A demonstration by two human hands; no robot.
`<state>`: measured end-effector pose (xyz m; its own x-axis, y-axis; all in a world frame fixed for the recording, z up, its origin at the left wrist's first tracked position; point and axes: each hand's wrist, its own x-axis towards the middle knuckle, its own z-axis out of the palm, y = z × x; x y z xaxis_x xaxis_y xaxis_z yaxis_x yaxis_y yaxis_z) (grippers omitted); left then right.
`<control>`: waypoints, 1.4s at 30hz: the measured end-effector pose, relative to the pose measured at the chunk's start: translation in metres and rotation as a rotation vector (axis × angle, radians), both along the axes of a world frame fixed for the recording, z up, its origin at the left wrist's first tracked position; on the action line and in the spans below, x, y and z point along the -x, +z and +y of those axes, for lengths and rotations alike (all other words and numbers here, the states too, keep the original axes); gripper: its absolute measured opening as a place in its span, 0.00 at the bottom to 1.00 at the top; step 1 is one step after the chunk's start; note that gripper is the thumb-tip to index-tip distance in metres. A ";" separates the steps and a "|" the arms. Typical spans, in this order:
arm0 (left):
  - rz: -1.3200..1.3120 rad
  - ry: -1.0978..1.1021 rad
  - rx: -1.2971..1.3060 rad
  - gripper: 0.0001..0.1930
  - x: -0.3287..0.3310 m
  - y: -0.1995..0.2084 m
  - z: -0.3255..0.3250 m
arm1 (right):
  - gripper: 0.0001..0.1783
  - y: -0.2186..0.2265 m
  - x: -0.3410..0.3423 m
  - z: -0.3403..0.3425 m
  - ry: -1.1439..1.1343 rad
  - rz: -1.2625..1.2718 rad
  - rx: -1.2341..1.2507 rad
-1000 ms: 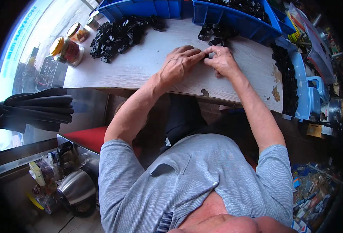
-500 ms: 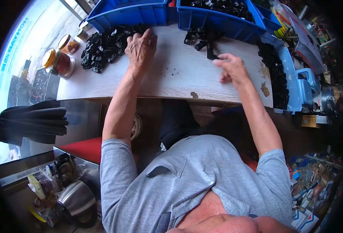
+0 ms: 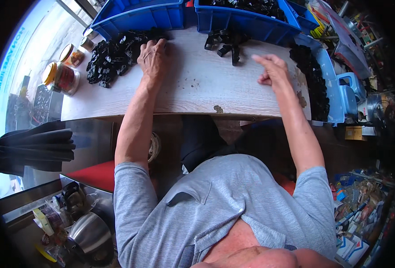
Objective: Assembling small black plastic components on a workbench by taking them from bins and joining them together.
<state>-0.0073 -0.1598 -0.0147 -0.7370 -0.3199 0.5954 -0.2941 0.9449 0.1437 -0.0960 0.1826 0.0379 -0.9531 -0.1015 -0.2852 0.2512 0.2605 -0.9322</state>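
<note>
Where the near edge of the bench point(image 3: 184, 102) ends, I have open room reaching up between my 2 arms. My right grip point(image 3: 274, 72) hangs loosely parted, nothing visible in it, near but apart from a small black cluster point(image 3: 226, 44). My left grip point(image 3: 153, 58) curls at the right edge of the black pile point(image 3: 112, 58); I cannot tell whether it pinches a piece. The pieces look light, stiff, perhaps slick, best pinched by their sides. Beyond, 2 blue bins point(image 3: 246, 26) wall off my reach.
</note>
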 end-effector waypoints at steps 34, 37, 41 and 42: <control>0.099 -0.608 -0.715 0.19 -0.048 -0.002 0.101 | 0.12 -0.010 -0.013 -0.027 0.131 0.030 -0.163; 0.079 -0.694 -0.616 0.18 -0.035 0.010 0.126 | 0.11 -0.004 -0.014 -0.022 0.153 -0.015 -0.144; -0.052 -0.666 -0.332 0.16 -0.016 0.019 0.146 | 0.11 0.001 -0.019 -0.022 0.129 -0.038 -0.172; -0.087 -0.618 -0.263 0.16 -0.013 0.020 0.147 | 0.12 0.000 -0.018 -0.020 0.128 -0.050 -0.172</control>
